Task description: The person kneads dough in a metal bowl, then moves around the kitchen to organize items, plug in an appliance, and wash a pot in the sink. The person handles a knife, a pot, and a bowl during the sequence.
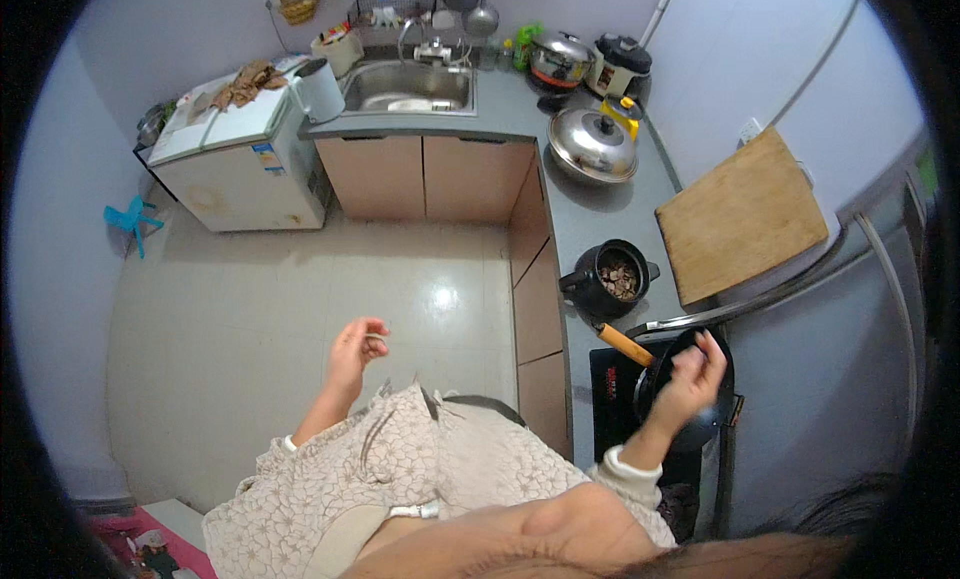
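My right hand (690,387) hovers over a black pan (720,354) with a wooden handle (625,344). Its fingers are bent and slightly blurred, so whether something small sits between them is unclear. The pan rests on a black cooktop (606,414) that bears red writing, and my hand and forearm hide part of its inside. Away from the counter, my left hand (356,357) hangs above the floor in front of my body, fingers loosely curled and nothing visible in them. Behind the pan stands a black two-handled pot (585,297) holding brownish pieces of food (619,280).
A wooden cutting board (742,219) leans by the right wall. Along the counter are a lidded steel wok (592,147), a steel pot (559,57) and a rice cooker (616,65). A sink (409,87), white chest freezer (232,181) and blue stool (133,217) lie beyond the floor.
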`<state>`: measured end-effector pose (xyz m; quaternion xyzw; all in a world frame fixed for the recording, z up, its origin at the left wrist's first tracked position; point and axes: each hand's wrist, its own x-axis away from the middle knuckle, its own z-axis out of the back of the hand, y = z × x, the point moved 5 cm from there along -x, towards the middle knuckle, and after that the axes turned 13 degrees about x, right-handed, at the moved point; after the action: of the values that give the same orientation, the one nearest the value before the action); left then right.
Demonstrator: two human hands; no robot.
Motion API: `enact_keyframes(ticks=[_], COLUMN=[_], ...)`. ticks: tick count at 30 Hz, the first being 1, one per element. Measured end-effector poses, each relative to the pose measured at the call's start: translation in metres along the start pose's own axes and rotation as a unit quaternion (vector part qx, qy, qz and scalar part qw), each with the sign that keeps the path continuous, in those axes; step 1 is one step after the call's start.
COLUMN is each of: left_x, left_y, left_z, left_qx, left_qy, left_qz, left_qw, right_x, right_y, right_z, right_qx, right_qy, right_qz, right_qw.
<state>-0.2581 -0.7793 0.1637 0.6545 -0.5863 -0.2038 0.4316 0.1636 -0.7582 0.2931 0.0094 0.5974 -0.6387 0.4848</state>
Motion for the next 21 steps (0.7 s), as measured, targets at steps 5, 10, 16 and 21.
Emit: enact_keyframes(ticks=[5,10,16,21], left_x=[-0.062,-0.141,-0.266,-0.355], left_y=[0.000,0.028,0.076,0.131], left_z=[0.020,0.032,0.039,0.037], left_qx=[0.007,0.023,0.043,0.030], left_qy=[0.093,0.115,0.060,0.031], left_qz=[0.005,0.013,-0.002,-0.008], left_qw=[0.996,0.993,0.997,0.999], right_x=[-0.021,-0.002,-0.012,-0.025], right_y=[-0.008,0.015,-0.022,-0.039], right_z=[-0.129,-0.226,-0.338,-0.441], right_qx=[0.030,-0.046,-0.045,-0.066], right_qy=[-0.145,-0.253,-0.272,-0.349], right_qz=[0.128,-0.021,-0.070,-0.086], right_qw=[0.981,0.966,0.959,0.931])
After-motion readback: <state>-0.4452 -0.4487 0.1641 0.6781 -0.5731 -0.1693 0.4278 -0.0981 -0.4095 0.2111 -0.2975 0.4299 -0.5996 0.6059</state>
